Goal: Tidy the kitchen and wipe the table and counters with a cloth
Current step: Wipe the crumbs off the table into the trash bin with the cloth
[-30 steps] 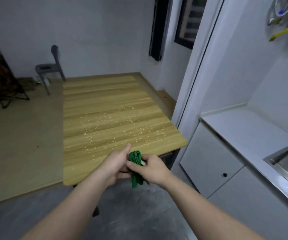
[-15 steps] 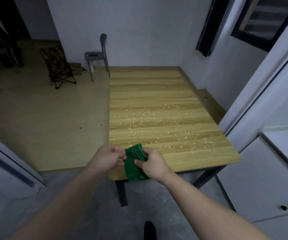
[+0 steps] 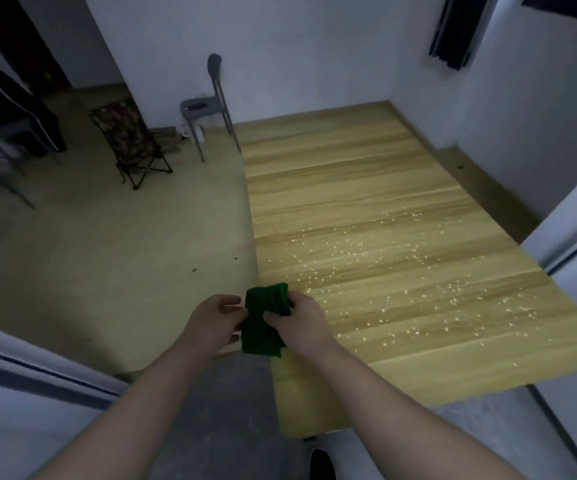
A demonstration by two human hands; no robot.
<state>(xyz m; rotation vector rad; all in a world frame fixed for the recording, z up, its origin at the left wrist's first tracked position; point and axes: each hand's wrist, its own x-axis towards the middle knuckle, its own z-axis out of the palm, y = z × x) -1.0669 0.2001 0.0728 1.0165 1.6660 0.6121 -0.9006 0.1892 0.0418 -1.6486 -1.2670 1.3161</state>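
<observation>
I am at the getting-ready step; my green cloth [image 3: 264, 322] sits low in the centre of the frame, bunched and folded between both hands and held in the air over the near left corner of the wooden worktop [image 3: 401, 188]; my right hand [image 3: 297, 323] grips its right side with fingers curled round it, and my left hand [image 3: 216, 318] pinches its left edge, fingers bent; pale crumbs [image 3: 349, 251] lie scattered across the middle and lower right of the worktop, none of them wiped yet, I judge; next, I reckon, I must settle the cloth into a flat pad, press it down with one hand, and sweep the crumbs together without flicking them onto the floor; a grey chair [image 3: 207, 109] stands against the wall at upper centre.
</observation>
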